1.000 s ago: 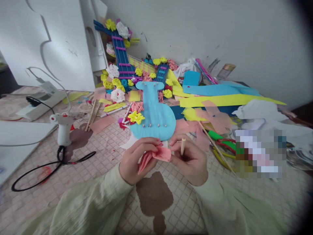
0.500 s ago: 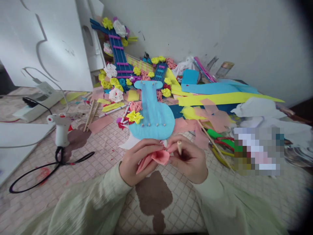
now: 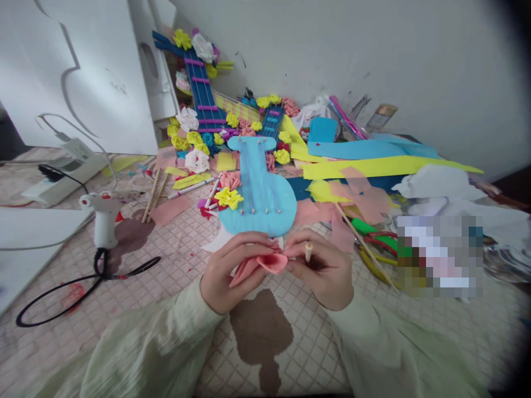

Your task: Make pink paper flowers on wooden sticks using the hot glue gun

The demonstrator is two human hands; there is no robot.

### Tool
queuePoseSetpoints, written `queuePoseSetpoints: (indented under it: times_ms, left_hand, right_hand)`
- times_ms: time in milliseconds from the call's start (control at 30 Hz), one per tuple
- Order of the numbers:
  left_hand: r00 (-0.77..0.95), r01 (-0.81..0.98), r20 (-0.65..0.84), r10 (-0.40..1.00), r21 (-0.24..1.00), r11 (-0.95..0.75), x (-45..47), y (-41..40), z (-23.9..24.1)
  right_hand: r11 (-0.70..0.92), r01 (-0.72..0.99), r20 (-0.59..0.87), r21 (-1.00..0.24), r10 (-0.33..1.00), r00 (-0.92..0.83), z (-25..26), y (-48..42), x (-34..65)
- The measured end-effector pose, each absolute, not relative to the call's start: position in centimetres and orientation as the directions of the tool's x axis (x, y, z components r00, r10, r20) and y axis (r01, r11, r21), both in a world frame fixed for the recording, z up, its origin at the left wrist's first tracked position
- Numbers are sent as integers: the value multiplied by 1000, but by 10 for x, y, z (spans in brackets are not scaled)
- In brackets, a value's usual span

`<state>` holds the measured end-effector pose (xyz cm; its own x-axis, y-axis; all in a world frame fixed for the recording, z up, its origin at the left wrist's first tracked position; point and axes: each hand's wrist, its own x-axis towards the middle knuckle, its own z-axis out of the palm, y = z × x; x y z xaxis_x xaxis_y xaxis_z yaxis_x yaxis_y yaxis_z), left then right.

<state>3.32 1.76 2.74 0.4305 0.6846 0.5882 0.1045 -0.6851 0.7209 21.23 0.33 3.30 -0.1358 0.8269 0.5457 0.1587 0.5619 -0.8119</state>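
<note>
Between my hands is a folded piece of pink crepe paper [image 3: 272,263]. My left hand [image 3: 236,271] is closed round it, with the thumb beneath and the fingers over the top. My right hand [image 3: 326,270] pinches the paper's right edge with its fingertips. A thin wooden stick [image 3: 308,251] is also gripped in that hand, its blunt end poking up between thumb and forefinger. Just beyond my fingers lies a light blue guitar-shaped cutout [image 3: 265,199] with strings, and a yellow paper flower [image 3: 229,198] sits on its left side.
A white glue gun [image 3: 105,221] with a looped black cable stands at left, near a power strip [image 3: 62,179]. Behind, a dark blue paper guitar [image 3: 203,94] leans amid paper flowers. Yellow paper strips [image 3: 373,167], pliers [image 3: 373,262] and a wooden skewer [image 3: 365,243] lie right.
Both hands stay almost in place. The pink paper's open fold has flattened a little, and the stick's end has shifted slightly right and down.
</note>
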Motion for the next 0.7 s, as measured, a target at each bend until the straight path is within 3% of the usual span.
queuePoseSetpoints:
  times_ms: [700]
  left_hand:
    - [425, 110, 648, 632, 656, -747, 33, 19, 27]
  right_hand:
    - [598, 131, 571, -791, 798, -194, 28, 3, 213]
